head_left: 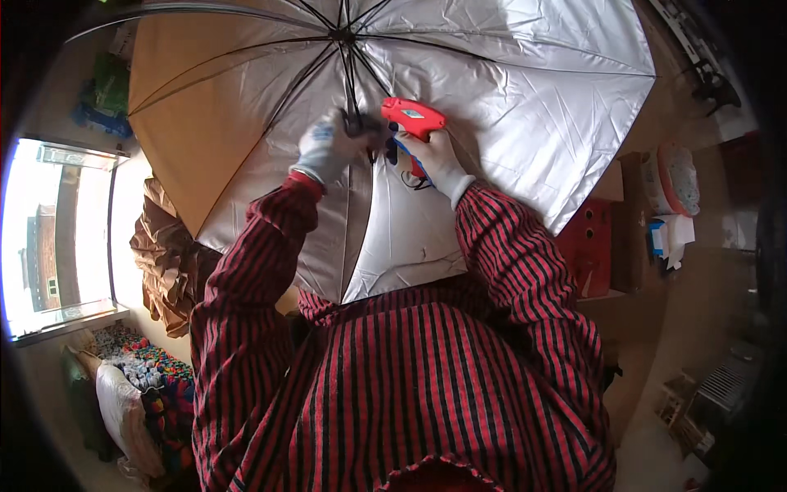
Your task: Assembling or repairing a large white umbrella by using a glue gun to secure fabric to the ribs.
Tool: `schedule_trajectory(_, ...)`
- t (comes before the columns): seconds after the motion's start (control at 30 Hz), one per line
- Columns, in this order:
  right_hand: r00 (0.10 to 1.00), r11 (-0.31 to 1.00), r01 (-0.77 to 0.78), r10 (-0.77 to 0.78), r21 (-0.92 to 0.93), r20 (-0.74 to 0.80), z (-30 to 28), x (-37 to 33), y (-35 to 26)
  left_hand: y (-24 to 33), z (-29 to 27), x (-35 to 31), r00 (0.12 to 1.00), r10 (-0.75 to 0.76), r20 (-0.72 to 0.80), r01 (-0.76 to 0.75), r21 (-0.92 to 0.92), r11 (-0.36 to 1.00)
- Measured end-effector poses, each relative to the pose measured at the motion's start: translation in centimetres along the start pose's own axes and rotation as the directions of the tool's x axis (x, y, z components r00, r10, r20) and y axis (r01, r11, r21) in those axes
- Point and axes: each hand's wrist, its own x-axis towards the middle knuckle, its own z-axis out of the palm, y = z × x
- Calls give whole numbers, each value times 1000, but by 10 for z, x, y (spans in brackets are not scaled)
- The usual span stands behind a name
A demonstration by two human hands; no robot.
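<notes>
An open umbrella (508, 107) with a silver inner side spreads in front of me, its black ribs meeting at a hub near the top. My left hand (328, 149), in a white glove, closes around the black umbrella handle (354, 123); motion blurs the fingertips. In my gloved right hand (436, 160) is a red tagging gun (414, 116) with a pale label on its top, gripped by its handle. Its front is close beside the umbrella handle; whether they touch is hard to see. A small black loop hangs under my right hand.
Crumpled brown paper (164, 262) lies at the left, beside a bright window (61, 238). Bags of colourful small items (143, 369) stand at the lower left. To the right are a red box (592, 254), a round tub (679, 179) and a wooden rack (684, 402).
</notes>
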Motion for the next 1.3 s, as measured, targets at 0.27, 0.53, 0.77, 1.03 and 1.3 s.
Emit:
schedule_trajectory(0.27,995,995,-57,64,-83,78,8,0,-5,-29,13,22,920,117,373,-99,-67,993)
schedule_trajectory(0.53,820,835,-550,538,-10,-195,72,-27,-16,-30,27,52,867,-6,498,122,-201,972)
schedule_trajectory(0.77,772,797,-524,593,299,-228,107,-45,51,-43,47,58,796,80,600,-64,-49,997)
schedule_trajectory(1.03,793,808,-571,589,148,-155,98,-54,18,-27,39,64,726,-107,680,126,21,992)
schedule_trajectory(1.3,848,845,-500,522,189,-90,89,-55,25,-29,33,62,768,-55,638,135,-77,988)
